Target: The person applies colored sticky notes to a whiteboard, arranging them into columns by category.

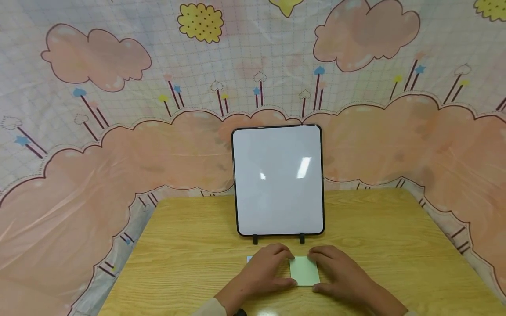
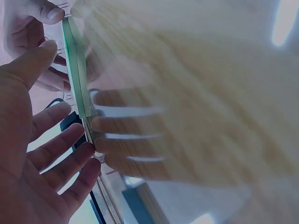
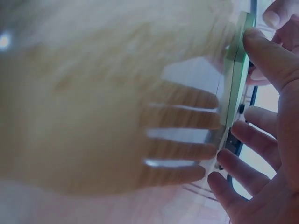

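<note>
A pad of pale green sticky notes (image 1: 305, 271) lies flat on the table between my two hands. In the head view, my left hand (image 1: 266, 270) is at its left side, thumb and fingertips near the left corners. My right hand (image 1: 341, 274) flanks the right side the same way, its thumb (image 3: 261, 49) right at the pad's edge in the right wrist view. The fingers (image 2: 65, 154) of both hands are spread and loosely bent, with their tips low at the table. A bluish piece (image 1: 249, 259) peeks out behind my left hand, which mostly hides it.
A whiteboard (image 1: 279, 180) with a black frame stands upright behind the hands on small black feet (image 1: 302, 238). The glossy wood-grain table (image 1: 178, 250) mirrors the fingers in both wrist views. A patterned cloth (image 1: 189, 149) hangs round the back and sides.
</note>
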Demonstrator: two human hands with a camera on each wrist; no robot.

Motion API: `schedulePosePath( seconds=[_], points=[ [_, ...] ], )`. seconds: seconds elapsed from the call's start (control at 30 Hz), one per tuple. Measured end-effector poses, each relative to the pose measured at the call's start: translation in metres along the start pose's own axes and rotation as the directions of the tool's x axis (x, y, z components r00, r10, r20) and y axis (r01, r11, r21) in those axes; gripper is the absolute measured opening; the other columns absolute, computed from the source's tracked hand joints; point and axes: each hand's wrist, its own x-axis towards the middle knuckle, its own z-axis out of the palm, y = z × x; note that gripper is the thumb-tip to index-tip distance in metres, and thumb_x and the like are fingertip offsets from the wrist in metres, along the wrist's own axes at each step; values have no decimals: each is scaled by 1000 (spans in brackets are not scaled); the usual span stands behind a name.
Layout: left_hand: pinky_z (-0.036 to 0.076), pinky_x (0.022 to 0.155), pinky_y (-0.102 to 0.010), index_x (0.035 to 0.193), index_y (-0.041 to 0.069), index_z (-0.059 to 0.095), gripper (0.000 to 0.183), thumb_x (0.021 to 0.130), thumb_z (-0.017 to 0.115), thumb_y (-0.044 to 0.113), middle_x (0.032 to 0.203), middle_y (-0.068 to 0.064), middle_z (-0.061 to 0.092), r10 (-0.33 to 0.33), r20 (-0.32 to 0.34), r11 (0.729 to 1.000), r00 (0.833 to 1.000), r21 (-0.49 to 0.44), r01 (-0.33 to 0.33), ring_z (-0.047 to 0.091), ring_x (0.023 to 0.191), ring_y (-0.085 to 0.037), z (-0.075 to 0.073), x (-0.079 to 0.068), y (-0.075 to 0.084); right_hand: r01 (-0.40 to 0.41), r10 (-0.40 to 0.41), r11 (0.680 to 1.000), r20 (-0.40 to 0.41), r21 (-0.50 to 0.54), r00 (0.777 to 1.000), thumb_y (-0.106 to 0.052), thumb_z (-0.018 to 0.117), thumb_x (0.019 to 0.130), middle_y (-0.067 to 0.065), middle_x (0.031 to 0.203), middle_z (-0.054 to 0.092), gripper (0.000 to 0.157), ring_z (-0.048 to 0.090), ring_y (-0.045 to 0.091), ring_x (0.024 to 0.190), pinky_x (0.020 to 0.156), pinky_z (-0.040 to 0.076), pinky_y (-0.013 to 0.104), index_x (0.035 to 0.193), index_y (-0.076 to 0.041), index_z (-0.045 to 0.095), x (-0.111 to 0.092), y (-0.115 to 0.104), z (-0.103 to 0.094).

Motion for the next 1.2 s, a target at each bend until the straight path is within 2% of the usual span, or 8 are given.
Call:
schedulePosePath(
  seconds=[0.27,0.53,1.03,1.2],
  points=[
    [46,101,-31,120,25,65,53,84,69,64,125,12,57,29,-4,999,1000,16,-28,52,120,-9,4,5,2,71,-71,997,-15,9,997,-54,83,75,-6,134,57,70,51,15,126,101,47,44,130,-15,65,6,-2,1],
    [47,98,-28,120,26,65,56,81,69,67,123,13,56,50,-8,998,999,24,-49,52,117,-7,6,7,4,126,-126,991,-15,34,992,-50,85,74,-5,130,59,60,53,15,121,97,50,43,122,-16,69,11,-5,1],
    [47,96,-26,119,27,66,51,84,67,65,123,13,56,48,21,999,999,24,-49,53,115,-6,4,9,5,75,-83,993,91,91,992,-57,77,79,-6,134,56,61,50,16,125,100,48,45,126,-19,68,17,-4,-1],
    [48,95,-26,116,29,67,44,87,66,62,123,14,57,37,31,999,999,17,-38,55,115,-6,4,9,4,79,-86,992,77,94,993,-57,76,80,-6,133,56,58,50,17,125,99,49,45,125,-20,68,17,-5,0]
  ],
)
